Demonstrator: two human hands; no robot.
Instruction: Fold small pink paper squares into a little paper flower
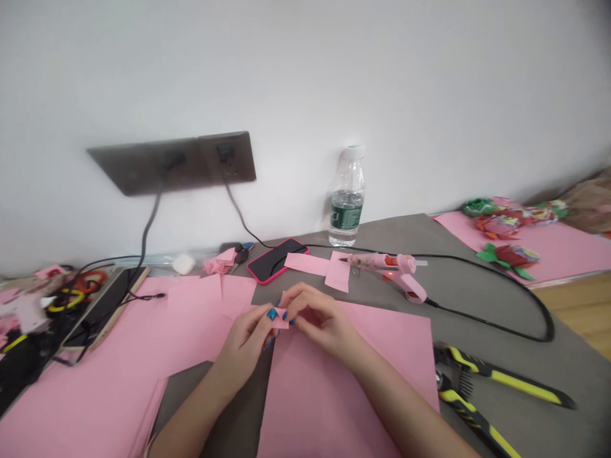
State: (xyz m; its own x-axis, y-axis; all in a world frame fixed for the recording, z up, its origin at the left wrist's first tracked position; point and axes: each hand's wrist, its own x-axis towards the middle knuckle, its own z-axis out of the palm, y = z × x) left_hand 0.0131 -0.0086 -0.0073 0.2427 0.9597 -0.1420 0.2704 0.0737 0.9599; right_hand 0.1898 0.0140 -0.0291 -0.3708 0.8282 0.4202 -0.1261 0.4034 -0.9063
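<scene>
Between the fingertips of both hands is a small piece of pink paper (280, 322). My left hand (245, 337) pinches it from the left, thumb on top. My right hand (319, 316) pinches its right side, and the fingers of the two hands nearly meet. Below them lies a large pink sheet (329, 394) on the grey tabletop. Just beyond my hands are a phone in a pink case (277, 261) and cut pink paper strips (308, 263). The nozzle of a pink glue gun (386, 264) rests over one strip.
Yellow and black pliers (482, 375) lie open at the right. A water bottle (347, 200) stands against the wall. Glue gun cable loops right. Paper flowers (510, 254) lie far right. Pink sheets (95, 381), another phone (105, 308) and cords fill the left.
</scene>
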